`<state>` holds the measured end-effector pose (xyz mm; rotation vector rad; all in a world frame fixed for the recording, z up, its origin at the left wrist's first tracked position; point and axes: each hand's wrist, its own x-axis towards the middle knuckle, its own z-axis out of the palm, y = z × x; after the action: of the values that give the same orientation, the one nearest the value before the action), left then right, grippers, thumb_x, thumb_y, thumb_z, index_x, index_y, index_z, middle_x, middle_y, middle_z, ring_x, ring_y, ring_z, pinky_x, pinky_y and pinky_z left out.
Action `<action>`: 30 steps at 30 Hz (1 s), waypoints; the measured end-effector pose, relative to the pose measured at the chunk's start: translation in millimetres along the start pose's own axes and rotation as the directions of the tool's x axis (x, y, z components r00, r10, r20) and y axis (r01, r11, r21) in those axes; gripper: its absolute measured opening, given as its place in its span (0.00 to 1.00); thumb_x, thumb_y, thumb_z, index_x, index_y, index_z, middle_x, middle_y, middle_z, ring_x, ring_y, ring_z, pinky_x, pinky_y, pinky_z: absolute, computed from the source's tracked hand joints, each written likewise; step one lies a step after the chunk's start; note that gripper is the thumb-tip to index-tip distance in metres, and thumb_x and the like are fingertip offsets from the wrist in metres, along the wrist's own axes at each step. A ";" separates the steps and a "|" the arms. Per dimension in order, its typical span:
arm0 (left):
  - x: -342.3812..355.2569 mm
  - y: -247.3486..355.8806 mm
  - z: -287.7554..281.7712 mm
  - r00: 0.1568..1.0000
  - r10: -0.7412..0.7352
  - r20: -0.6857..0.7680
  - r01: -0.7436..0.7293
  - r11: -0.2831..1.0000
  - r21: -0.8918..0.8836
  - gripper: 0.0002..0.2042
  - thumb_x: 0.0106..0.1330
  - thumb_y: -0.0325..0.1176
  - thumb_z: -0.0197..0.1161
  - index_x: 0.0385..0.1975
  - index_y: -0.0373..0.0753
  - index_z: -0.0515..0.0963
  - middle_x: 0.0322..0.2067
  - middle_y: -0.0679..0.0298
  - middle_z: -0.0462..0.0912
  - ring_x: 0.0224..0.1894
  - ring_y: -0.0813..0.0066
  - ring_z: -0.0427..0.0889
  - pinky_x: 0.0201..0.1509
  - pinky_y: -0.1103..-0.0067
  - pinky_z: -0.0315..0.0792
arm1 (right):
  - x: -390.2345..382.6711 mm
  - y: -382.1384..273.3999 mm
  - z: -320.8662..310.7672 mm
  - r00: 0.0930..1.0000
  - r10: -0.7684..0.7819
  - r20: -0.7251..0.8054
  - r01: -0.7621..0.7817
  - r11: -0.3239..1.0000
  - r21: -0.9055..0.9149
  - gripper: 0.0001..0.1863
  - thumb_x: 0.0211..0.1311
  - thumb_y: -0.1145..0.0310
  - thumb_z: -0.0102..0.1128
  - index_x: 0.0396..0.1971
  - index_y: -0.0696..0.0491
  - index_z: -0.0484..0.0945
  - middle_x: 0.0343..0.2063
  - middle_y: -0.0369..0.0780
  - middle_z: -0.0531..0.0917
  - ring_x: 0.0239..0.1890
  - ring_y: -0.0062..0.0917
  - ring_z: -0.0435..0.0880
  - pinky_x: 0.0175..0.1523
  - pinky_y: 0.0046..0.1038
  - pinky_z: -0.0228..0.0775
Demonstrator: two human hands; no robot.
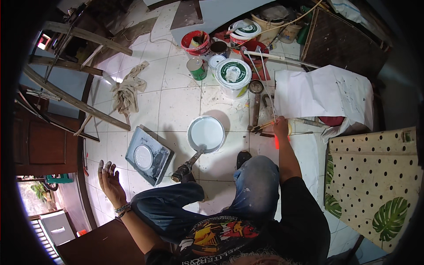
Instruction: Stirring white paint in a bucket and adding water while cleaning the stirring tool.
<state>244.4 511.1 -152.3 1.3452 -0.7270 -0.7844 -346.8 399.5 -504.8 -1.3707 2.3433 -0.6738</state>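
My left hand [111,180], fingertips smudged with paint, is raised above my left leg, its fingers loosely curled, apart and empty. My right hand [281,126] is closed on a thin pale rod [270,99], with an orange-red object [277,142] just below it. Between my hands stands an open bucket of pale paint [209,130], with a crusted stick or tool [184,168] leaning out of it toward me. Left of the bucket lies a grey paint tray [161,168] with a round lid [142,157] on it. Brushes and tools [258,127] lie beside my right hand.
Paint tins and buckets [234,76] cluster ahead, with a long pole [282,58] across. Wooden frames [101,115] and a crumpled cloth [129,88] are at the left. White sheeting [322,92] and a dotted, leaf-print board [366,172] are at the right.
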 end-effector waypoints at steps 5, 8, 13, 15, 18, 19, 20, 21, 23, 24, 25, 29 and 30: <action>-4.3 8.1 -9.5 0.998 0.068 -0.001 -0.068 0.997 0.028 0.20 0.67 0.34 0.48 0.58 0.38 0.62 0.44 0.60 0.77 0.45 0.76 0.76 0.45 0.81 0.67 | -4.0 -17.5 -6.4 0.974 -0.190 -0.127 0.191 0.982 -0.004 0.23 0.48 0.69 0.56 0.46 0.58 0.70 0.34 0.52 0.75 0.37 0.45 0.76 0.43 0.40 0.69; 11.3 32.2 7.6 0.978 0.187 0.097 -0.179 0.980 -0.090 0.19 0.68 0.32 0.47 0.57 0.34 0.62 0.48 0.56 0.75 0.49 0.69 0.74 0.48 0.76 0.68 | 30.5 -32.8 -58.5 0.944 -0.206 0.257 0.134 0.954 0.270 0.23 0.54 0.66 0.59 0.50 0.56 0.69 0.33 0.44 0.80 0.36 0.26 0.79 0.39 0.28 0.72; 43.8 65.9 46.3 0.930 0.362 0.067 -0.328 0.897 -0.295 0.19 0.67 0.33 0.49 0.55 0.31 0.63 0.47 0.53 0.74 0.49 0.64 0.74 0.50 0.73 0.67 | -33.7 -245.4 -203.8 0.553 -0.545 0.630 0.451 0.832 0.324 0.35 0.44 0.66 0.67 0.55 0.56 0.65 0.47 0.45 0.75 0.40 0.28 0.80 0.46 0.31 0.71; 54.4 62.2 42.3 0.934 0.356 -0.005 -0.329 0.859 -0.393 0.18 0.66 0.33 0.50 0.54 0.32 0.63 0.46 0.53 0.74 0.46 0.66 0.75 0.46 0.75 0.70 | -82.2 -296.2 -199.1 0.297 -0.595 0.747 0.603 0.723 0.336 0.40 0.41 0.66 0.68 0.58 0.54 0.61 0.50 0.46 0.72 0.45 0.34 0.77 0.50 0.34 0.69; 55.3 42.7 29.9 0.949 0.304 -0.088 -0.307 0.814 -0.494 0.17 0.65 0.31 0.51 0.51 0.32 0.65 0.44 0.53 0.76 0.43 0.68 0.76 0.41 0.77 0.71 | -152.9 -325.2 -143.3 -0.017 -0.689 0.725 0.755 0.467 0.461 0.48 0.38 0.64 0.71 0.63 0.51 0.54 0.58 0.47 0.65 0.60 0.41 0.63 0.64 0.36 0.54; 53.3 35.8 25.8 0.963 0.245 -0.111 -0.266 0.815 -0.515 0.17 0.64 0.31 0.52 0.51 0.32 0.65 0.43 0.53 0.76 0.42 0.68 0.76 0.40 0.78 0.71 | -181.7 -333.4 -128.5 -0.037 -0.791 0.611 0.691 0.421 0.587 0.48 0.37 0.64 0.71 0.62 0.52 0.55 0.58 0.46 0.65 0.60 0.41 0.62 0.65 0.34 0.51; 53.2 32.8 25.5 0.974 0.191 -0.124 -0.227 0.812 -0.538 0.17 0.64 0.30 0.53 0.51 0.32 0.65 0.42 0.54 0.76 0.42 0.69 0.76 0.40 0.79 0.71 | -204.8 -330.1 -104.2 -0.002 -0.852 0.523 0.664 0.390 0.638 0.47 0.38 0.64 0.70 0.62 0.52 0.55 0.57 0.46 0.66 0.60 0.40 0.63 0.64 0.34 0.52; 54.4 31.6 27.1 0.974 0.194 -0.114 -0.225 0.802 -0.553 0.18 0.63 0.31 0.54 0.51 0.32 0.65 0.42 0.54 0.76 0.41 0.69 0.76 0.39 0.79 0.71 | -220.6 -330.2 -88.4 0.062 -0.855 0.514 0.639 0.430 0.638 0.43 0.40 0.61 0.70 0.59 0.52 0.59 0.55 0.47 0.68 0.57 0.39 0.67 0.60 0.34 0.57; 48.7 42.5 25.8 0.964 0.237 -0.121 -0.264 0.794 -0.548 0.18 0.63 0.31 0.55 0.51 0.32 0.65 0.42 0.54 0.76 0.41 0.70 0.76 0.39 0.80 0.71 | -243.9 -330.2 -53.1 0.335 -0.879 0.340 0.507 0.472 0.721 0.19 0.47 0.62 0.66 0.38 0.54 0.74 0.35 0.43 0.79 0.40 0.35 0.77 0.46 0.33 0.66; 46.0 45.7 21.2 0.950 0.279 -0.137 -0.309 0.794 -0.524 0.18 0.63 0.32 0.55 0.51 0.32 0.65 0.42 0.54 0.76 0.40 0.70 0.76 0.39 0.80 0.71 | -245.7 -332.4 -46.3 0.336 -0.878 0.341 0.514 0.474 0.714 0.19 0.47 0.62 0.66 0.38 0.54 0.74 0.35 0.43 0.79 0.40 0.35 0.77 0.46 0.33 0.66; 44.4 45.5 15.5 0.948 0.279 -0.155 -0.318 0.794 -0.519 0.19 0.63 0.32 0.55 0.51 0.31 0.65 0.41 0.55 0.76 0.40 0.70 0.76 0.39 0.81 0.71 | -243.3 -335.7 -40.5 0.414 -0.846 0.336 0.484 0.517 0.706 0.14 0.48 0.63 0.65 0.31 0.55 0.75 0.28 0.42 0.78 0.32 0.32 0.77 0.40 0.31 0.66; 42.2 36.7 -7.7 0.956 0.246 -0.163 -0.295 0.778 -0.555 0.19 0.63 0.32 0.55 0.51 0.31 0.65 0.41 0.55 0.76 0.40 0.71 0.76 0.38 0.82 0.71 | -193.3 -352.8 -28.9 0.785 -0.610 0.105 0.294 0.515 0.805 0.09 0.53 0.68 0.63 0.21 0.56 0.74 0.16 0.32 0.73 0.20 0.14 0.69 0.26 0.20 0.63; 40.6 35.6 -13.8 0.956 0.247 -0.159 -0.294 0.774 -0.561 0.19 0.63 0.32 0.55 0.51 0.31 0.65 0.41 0.55 0.76 0.40 0.71 0.76 0.38 0.82 0.71 | -176.6 -357.6 -35.3 0.867 -0.454 0.204 0.101 0.562 0.821 0.09 0.53 0.68 0.62 0.21 0.56 0.74 0.15 0.31 0.73 0.18 0.12 0.68 0.24 0.18 0.60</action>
<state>281.0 487.0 -117.8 0.6863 -0.5398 -0.6436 -25.1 412.0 -266.8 -1.2674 1.2011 -1.2093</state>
